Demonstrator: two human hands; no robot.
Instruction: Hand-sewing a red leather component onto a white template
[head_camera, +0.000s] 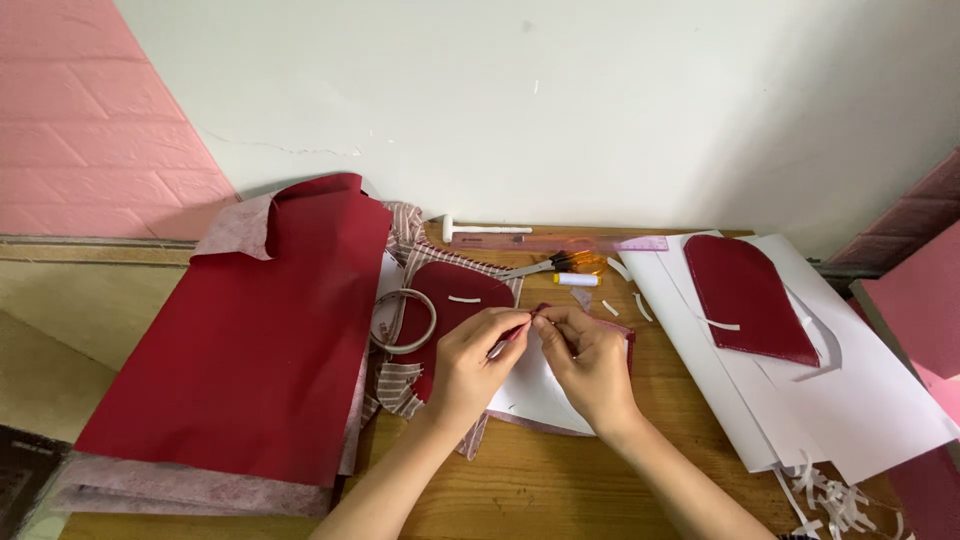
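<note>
Your left hand (468, 362) and right hand (592, 362) meet fingertip to fingertip at the worktop's (560, 480) centre, both pinching the top edge of a dark red fabric piece (540, 312) laid over a white paper pattern (535, 392). Just left lie a white ring (404, 321) and a rounded red cut-out (450, 300). Beyond them lie scissors (555, 265), with a large folded red cloth (265, 330) far left and white sheets (800, 400) far right.
</note>
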